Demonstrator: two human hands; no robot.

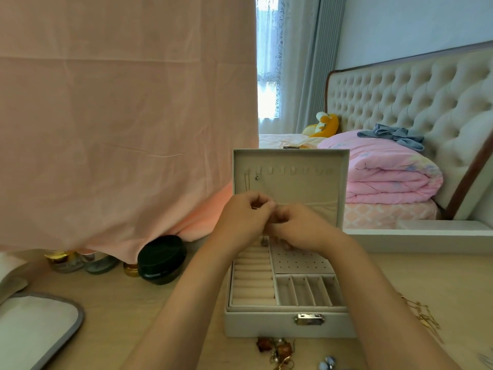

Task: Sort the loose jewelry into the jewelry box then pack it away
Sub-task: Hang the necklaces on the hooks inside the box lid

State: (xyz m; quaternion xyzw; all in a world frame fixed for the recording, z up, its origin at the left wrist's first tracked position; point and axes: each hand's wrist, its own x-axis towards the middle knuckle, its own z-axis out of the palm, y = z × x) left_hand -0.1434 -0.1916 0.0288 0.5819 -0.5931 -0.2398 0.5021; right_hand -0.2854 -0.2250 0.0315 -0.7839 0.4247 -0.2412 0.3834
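Loose jewelry (278, 351) lies below the left hand (244, 216) and right hand (300, 227), together pinching a tiny piece (255, 208); fumbling could drop it.

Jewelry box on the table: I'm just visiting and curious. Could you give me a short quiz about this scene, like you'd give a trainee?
1. True or false: the jewelry box has its lid shut.
2. Where do the amber and pearl pieces lie? A behind the box; B in front of it, on the table; C inside its compartments.
3. Fill in: the round jar left of the box is ____.
Key: 1 false, the lid stands open; 2 B; 3 black.
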